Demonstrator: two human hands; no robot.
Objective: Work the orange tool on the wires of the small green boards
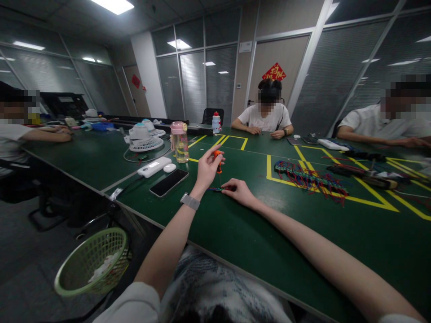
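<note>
My left hand (207, 168) is raised over the green table (235, 233), fingers pinched on the orange handle of a small screwdriver (218, 165) that stands upright, its thin shaft pointing down. My right hand (239, 189) rests on the table just right of it, fingers closed on a small wired part (215, 189) lying under the screwdriver tip. A grey watch is on my left wrist.
A black phone (169, 182), a white power bank (154, 167) and a white earbud case (169, 168) lie to the left. A pink-capped bottle (179, 141) and white fans (145, 138) stand behind them. A pile of red and blue wires (308, 177) lies right. Three people sit around the table. A green basket (94, 262) stands on the floor.
</note>
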